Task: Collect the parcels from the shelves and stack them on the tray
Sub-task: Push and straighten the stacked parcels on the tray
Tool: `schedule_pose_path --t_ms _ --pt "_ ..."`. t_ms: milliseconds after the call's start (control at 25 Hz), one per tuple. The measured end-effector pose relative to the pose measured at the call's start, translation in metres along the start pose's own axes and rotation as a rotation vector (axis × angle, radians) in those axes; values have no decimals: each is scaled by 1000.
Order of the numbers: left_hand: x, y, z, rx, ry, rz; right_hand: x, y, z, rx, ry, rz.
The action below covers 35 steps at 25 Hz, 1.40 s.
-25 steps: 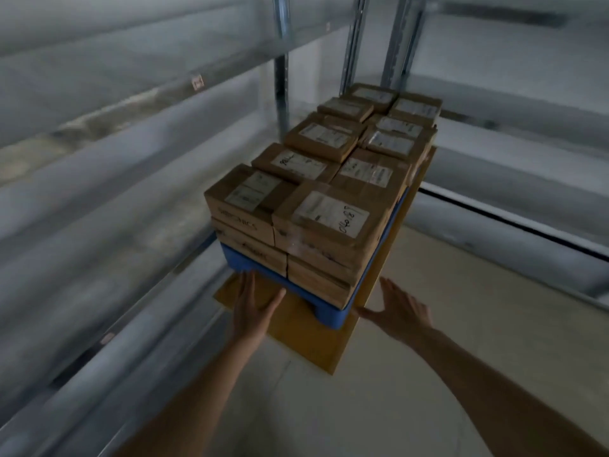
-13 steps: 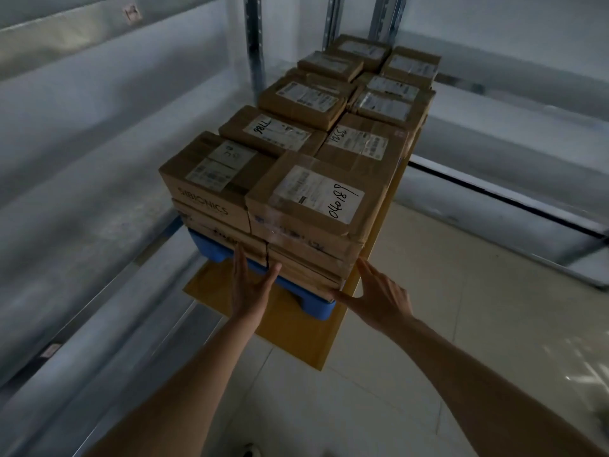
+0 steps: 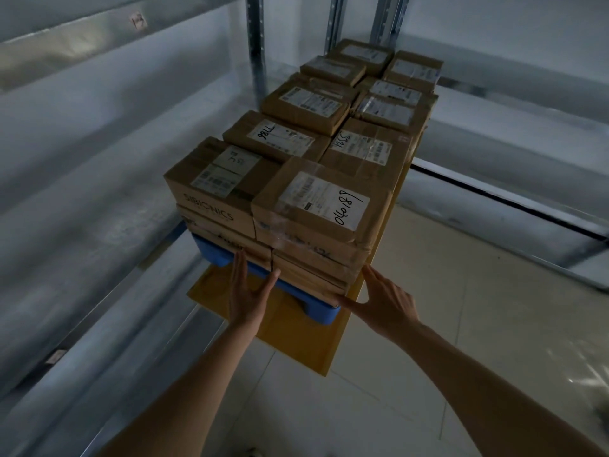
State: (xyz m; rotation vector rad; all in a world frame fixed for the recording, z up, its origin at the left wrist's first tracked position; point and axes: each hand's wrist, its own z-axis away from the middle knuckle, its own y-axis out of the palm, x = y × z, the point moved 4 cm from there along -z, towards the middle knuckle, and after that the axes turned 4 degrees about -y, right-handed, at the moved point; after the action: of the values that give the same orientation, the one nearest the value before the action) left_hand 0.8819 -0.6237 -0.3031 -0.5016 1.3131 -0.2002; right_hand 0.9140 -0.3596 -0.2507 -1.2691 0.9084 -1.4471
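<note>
Several brown cardboard parcels [image 3: 316,206] with white labels lie stacked in two rows on a blue tray [image 3: 319,311]. The tray rests on a yellow board [image 3: 296,338] above the floor. My left hand [image 3: 247,295] reaches to the near end of the stack with straight fingers, its fingertips at the bottom parcels and the tray's rim. My right hand [image 3: 382,301] is spread flat, its fingers touching the near right corner of the lowest parcel. Neither hand grips anything.
Grey metal shelves [image 3: 99,206] run along the left, with uprights [image 3: 255,44] behind the stack. Another low shelf [image 3: 514,192] crosses on the right. Pale floor tiles [image 3: 461,324] lie to the right and in front.
The stack has come closer in view. Both hands moved forward from beside the tray to touch the stack's near end.
</note>
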Motion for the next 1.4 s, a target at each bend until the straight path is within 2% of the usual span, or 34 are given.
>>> schedule_pose_path --t_ms 280,480,600,1000,1400 --pt "17 -75 -49 -55 -78 -70 1 1 0 -41 35 4" --pt "24 -107 -90 -18 -90 -107 11 9 -1 -9 87 19" --pt "28 -113 -109 26 -115 -90 13 17 -3 -11 132 7" --pt "24 -120 -142 128 60 -15 23 25 -5 12 228 10" --pt "34 -116 -146 168 57 97 19 23 -4 27 280 73"
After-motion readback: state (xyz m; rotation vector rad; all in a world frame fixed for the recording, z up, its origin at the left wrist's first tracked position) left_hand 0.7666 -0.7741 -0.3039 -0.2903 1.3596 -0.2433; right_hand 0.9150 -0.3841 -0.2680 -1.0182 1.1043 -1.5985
